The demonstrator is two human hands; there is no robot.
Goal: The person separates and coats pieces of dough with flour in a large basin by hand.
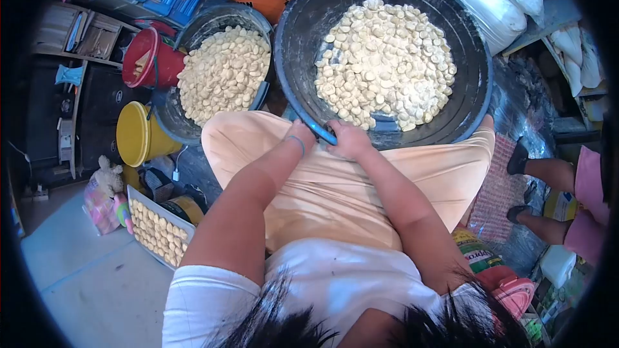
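Steadying the large round black plastic basin (298, 58), far and right of centre, full of pale powder-dusted discs (387, 58), seems in hand. Left hand (303, 134) and right hand (349, 140) meet its near rim, whether clamped I cannot tell; shifting it calls for even support.

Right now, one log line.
left hand: at basin rim | right hand: at basin rim | basin: pale pieces, white powder | tub: more pale pieces

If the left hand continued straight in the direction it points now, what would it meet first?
Probably the near rim of the large black basin, just ahead of the left hand; they may be touching, but the depth here is unclear.
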